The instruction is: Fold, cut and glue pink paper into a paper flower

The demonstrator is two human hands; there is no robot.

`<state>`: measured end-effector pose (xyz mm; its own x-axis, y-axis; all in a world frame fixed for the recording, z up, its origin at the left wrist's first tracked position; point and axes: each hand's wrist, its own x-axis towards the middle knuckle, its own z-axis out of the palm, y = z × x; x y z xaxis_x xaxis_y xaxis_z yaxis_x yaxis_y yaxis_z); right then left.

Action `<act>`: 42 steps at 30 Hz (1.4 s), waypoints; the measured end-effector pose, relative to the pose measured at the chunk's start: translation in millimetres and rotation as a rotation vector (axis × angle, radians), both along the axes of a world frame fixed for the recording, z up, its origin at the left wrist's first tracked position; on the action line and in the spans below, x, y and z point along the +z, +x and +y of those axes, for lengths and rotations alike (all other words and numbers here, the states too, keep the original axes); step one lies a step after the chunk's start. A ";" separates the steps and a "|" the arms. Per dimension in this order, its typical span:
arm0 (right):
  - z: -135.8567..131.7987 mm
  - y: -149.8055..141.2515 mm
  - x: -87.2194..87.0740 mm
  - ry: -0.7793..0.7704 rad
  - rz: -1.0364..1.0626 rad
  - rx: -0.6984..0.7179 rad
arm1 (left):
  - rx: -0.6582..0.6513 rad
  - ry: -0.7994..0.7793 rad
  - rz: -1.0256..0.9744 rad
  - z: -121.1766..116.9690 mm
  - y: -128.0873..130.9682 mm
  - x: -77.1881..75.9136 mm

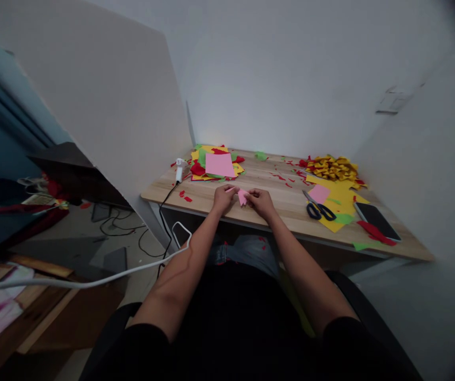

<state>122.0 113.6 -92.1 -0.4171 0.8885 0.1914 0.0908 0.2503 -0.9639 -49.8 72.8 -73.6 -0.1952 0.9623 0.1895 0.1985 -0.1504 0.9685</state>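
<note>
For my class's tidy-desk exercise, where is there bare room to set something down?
Bare wood lies between the right hand and the dark-handled metal scissors; a smaller patch separates the left hand from small red paper scraps. Crowded: the multicoloured paper pile and yellow paper heap.

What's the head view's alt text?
Bare left hand and right hand hold a small pink paper piece at a wood-grain desk. Scissors lie to the right; a pink sheet tops colored scraps at back left.
</note>
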 end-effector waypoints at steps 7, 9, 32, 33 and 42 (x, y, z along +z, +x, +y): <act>4.0 3.2 -2.3 0.004 -0.031 -0.010 | -0.088 -0.013 -0.087 -1.6 2.4 3.1; 4.1 2.0 -2.7 0.013 -0.035 -0.013 | -0.099 -0.011 -0.108 -2.1 3.2 3.8; -5.1 -3.2 5.9 0.093 0.067 -0.132 | -0.107 0.003 -0.112 0.2 0.1 0.3; -5.7 -3.4 7.2 0.098 0.078 -0.142 | -0.100 0.000 -0.114 0.6 -0.6 -0.6; -15.5 -5.2 15.7 0.243 0.043 -0.108 | -0.067 0.018 -0.162 0.8 -1.7 -0.9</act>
<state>116.8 98.1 -76.3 -0.3094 0.8533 0.4196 0.0901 0.4656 -0.8804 -51.6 73.5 -74.5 -0.1604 0.9708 0.1782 0.0295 -0.1758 0.9840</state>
